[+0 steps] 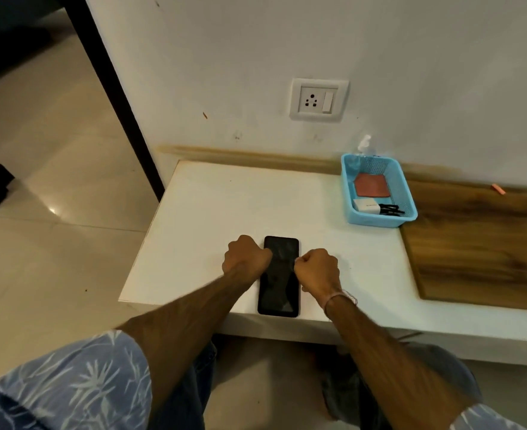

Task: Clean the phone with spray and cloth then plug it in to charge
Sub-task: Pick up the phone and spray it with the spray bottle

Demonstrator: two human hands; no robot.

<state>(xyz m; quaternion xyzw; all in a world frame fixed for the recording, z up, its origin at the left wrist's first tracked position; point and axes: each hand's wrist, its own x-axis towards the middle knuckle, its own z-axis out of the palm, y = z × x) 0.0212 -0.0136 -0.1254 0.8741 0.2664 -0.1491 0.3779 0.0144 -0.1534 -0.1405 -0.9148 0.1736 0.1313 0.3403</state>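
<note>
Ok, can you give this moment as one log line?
black rectangular phone flat on white table | left hand and right hand curled beside it, grip unclear | blue plastic basket untouched

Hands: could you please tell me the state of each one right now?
Left hand: closed fist at the phone's left edge, nothing visibly held.
Right hand: closed fist at its right edge, nothing visibly held.
</note>
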